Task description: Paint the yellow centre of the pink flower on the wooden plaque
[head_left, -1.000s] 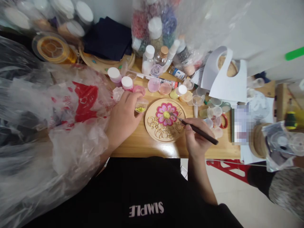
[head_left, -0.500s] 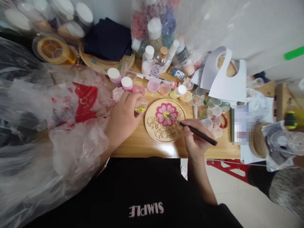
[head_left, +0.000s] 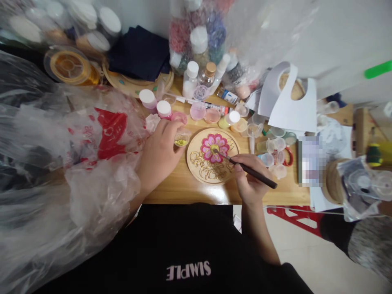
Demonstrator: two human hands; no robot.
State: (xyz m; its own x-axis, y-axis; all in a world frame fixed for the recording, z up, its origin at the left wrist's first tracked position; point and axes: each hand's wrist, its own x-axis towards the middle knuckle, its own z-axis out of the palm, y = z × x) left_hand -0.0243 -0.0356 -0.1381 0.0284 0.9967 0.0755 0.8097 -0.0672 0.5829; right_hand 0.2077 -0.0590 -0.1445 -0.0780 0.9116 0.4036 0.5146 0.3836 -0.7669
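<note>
Works over a round wooden disc, flat on the table near the middle of the view; read here as a dial, with 12 at its far edge. Grips a dark-handled tool pen-fashion in the right hand, with fingers closed around the shaft close to its thin metal end and thumb along the body side. Slants the tool inward from 4 o'clock to the yellow middle of a pink flower on the disc. Cannot tell contact from near-contact at the tip. Holds the right hand low at 4, by the disc's edge, on a forearm angled in from 5. Curls the left hand at 9, back upward and wrist lightly bent, on a forearm angled in from 8. Pinches a small clear cup of yellow bits between left thumb and fingers, at 10, just beside the disc; cannot tell lifted from resting. Has, farther out, a pink jar with white lid between 10 and 11, a lilac cup at 11, a peach cup at 12 and a yellow jar with white lid at 1.
</note>
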